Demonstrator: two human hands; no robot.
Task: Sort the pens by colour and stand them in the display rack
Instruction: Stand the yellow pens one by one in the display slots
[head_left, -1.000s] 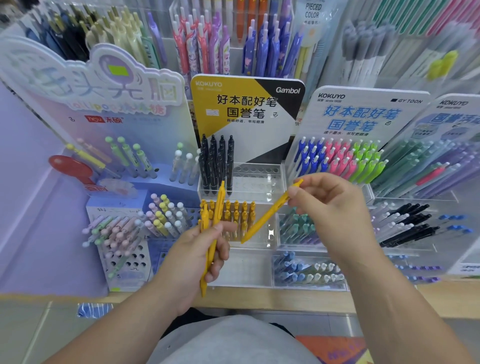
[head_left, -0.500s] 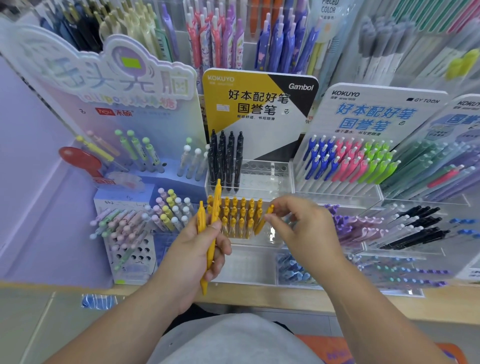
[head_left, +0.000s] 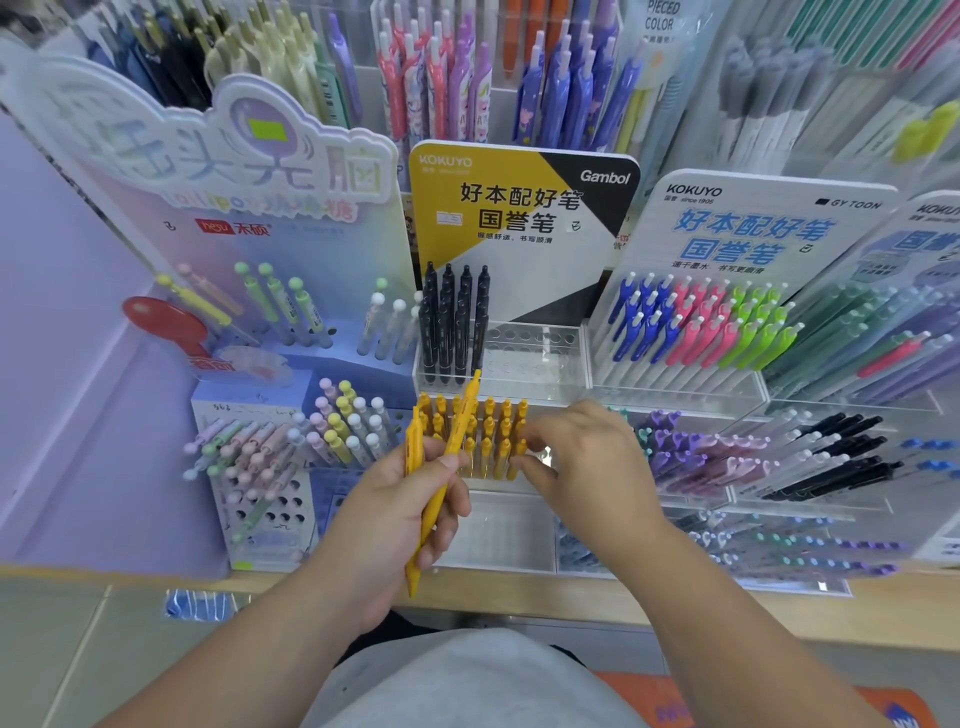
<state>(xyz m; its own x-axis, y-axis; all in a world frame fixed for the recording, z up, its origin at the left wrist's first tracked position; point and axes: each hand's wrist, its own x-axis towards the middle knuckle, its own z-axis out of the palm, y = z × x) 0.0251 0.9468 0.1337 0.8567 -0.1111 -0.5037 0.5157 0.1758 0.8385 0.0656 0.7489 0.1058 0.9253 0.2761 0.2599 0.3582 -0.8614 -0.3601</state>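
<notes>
My left hand (head_left: 395, 514) grips a small bunch of yellow pens (head_left: 457, 431), tips pointing down, just in front of the clear display rack (head_left: 540, 358). Several yellow pens (head_left: 483, 436) stand in rows in the rack's front tier. Black pens (head_left: 452, 322) fill the left of its upper tier, and the holes to their right are bare. My right hand (head_left: 587, 457) is at the right end of the yellow rows, thumb and fingertips pinching the end yellow pen (head_left: 519, 452), which stands in the rack.
A lilac stand of pastel pens (head_left: 249, 467) is on the left. Blue, pink and green pens (head_left: 696, 332) stand on the right, with purple, white and black pens (head_left: 831, 457) below them. The wooden counter edge (head_left: 727, 608) runs along the front.
My right hand carried a yellow pen from mid-air down to the right end of the yellow rows and stood it there. My left hand kept its bunch still.
</notes>
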